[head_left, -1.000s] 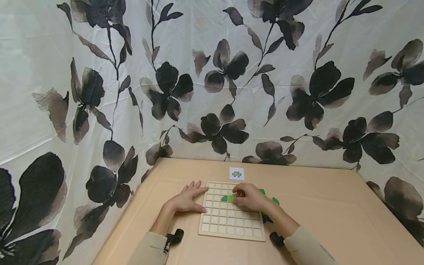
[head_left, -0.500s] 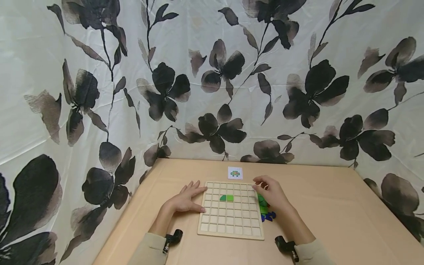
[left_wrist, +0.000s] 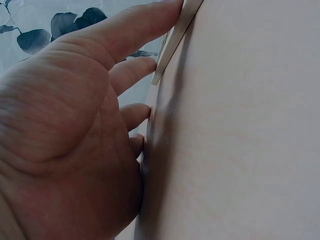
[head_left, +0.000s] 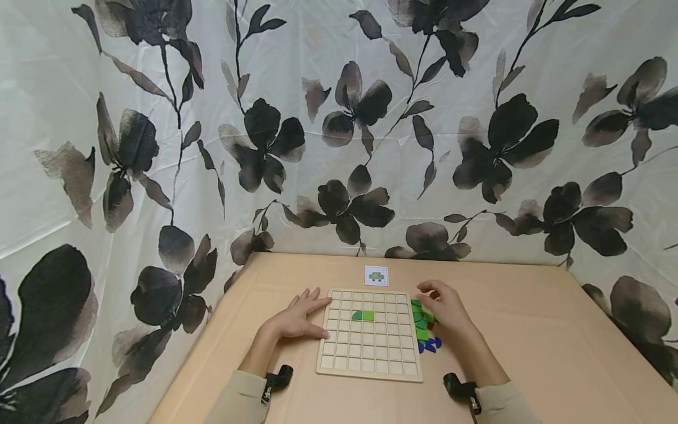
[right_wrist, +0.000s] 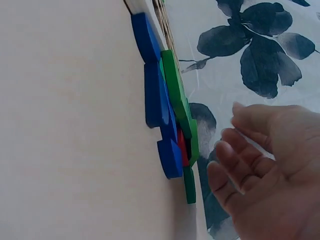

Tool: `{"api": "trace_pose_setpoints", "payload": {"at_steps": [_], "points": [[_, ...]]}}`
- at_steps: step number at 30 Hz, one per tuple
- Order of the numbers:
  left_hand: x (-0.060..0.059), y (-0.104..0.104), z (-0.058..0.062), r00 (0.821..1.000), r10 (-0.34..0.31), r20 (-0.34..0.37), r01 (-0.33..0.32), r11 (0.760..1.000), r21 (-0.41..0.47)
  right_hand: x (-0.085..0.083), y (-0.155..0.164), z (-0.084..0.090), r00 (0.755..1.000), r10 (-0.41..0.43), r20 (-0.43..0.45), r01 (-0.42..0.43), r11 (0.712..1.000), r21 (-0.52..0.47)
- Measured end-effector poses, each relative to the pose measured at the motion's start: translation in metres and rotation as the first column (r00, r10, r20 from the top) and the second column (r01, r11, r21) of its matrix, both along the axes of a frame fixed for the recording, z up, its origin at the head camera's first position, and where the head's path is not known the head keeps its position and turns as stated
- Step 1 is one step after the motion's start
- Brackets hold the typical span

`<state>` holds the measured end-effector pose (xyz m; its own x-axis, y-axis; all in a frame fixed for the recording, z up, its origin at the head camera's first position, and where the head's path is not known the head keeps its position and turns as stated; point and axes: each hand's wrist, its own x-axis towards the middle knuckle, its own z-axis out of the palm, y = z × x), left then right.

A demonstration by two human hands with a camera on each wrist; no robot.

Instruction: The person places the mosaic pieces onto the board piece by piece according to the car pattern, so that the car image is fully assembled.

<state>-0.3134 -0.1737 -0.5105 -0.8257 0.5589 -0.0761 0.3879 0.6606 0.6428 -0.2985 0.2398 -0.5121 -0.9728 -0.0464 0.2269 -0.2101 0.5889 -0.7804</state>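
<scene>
A wooden grid board (head_left: 369, 362) lies on the table, with a green rounded piece (head_left: 357, 316) and a light green square (head_left: 368, 316) side by side in its cells. My left hand (head_left: 296, 317) rests at the board's left edge, fingers spread; thumb and fingertips touch the rim, as the left wrist view (left_wrist: 75, 110) shows. Right of the board, my right hand (head_left: 447, 309) hovers over a heap of green pieces (head_left: 421, 334). In the right wrist view its fingers (right_wrist: 231, 155) are loosely bent and hold nothing. Blue pieces (right_wrist: 155, 95) and a red piece (right_wrist: 182, 146) lie beside the green ones.
A small printed card (head_left: 376, 275) with a coloured pattern on a grid lies behind the board. The tan table (head_left: 529, 330) runs back to a white cloth (head_left: 413, 194) with dark flowers. Each wrist carries a black camera (head_left: 278, 377).
My right hand has left the light green square on the board and moved right, over the loose pieces. My left hand stays at the board's edge. The head view has shifted slightly.
</scene>
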Motion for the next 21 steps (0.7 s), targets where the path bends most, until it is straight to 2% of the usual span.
{"api": "trace_pose_setpoints", "payload": {"at_steps": [10, 21], "points": [[0.0, -0.001, 0.0, 1.0, -0.001, 0.0, 0.001, 1.0, 0.004, -0.004, 0.002, -0.013, 0.997, 0.065, 0.045, -0.068, 0.995, 0.072], [0.0, 0.0, 0.001, 1.0, -0.009, 0.0, 0.009, 1.0, 0.013, -0.01, -0.003, -0.014, 0.999, 0.028, 0.046, -0.035, 0.988, 0.153]]}}
